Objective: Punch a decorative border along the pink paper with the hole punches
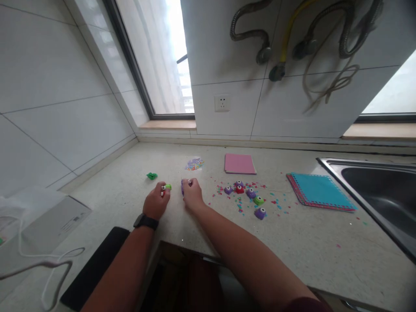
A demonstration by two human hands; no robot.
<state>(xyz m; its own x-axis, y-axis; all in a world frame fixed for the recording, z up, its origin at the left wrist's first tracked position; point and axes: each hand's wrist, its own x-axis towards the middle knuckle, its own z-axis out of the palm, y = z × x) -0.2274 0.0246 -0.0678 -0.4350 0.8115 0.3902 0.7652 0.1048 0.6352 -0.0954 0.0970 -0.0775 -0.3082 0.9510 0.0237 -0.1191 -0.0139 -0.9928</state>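
LH (156, 203) curled nr RH (193, 195)

"What sort of place is this?"
"A kitchen, judging by its fittings. A stainless-steel sink (380, 186) is set into the right side of a pale, speckled bench (113, 190)."
"And the walls?"
"Large, glossy white wall tiles (224, 56) with thin dark joints. High on the wall ahead, a yellow hose (287, 30) and ridged metal hoses (251, 34) end at wall fittings; lower down is a white power socket (222, 103)."
"Any daylight?"
"Yes: a dark-framed window (156, 56) left of centre, and part of another window (394, 91) at the right edge."
"A home kitchen?"
"That cannot be told."
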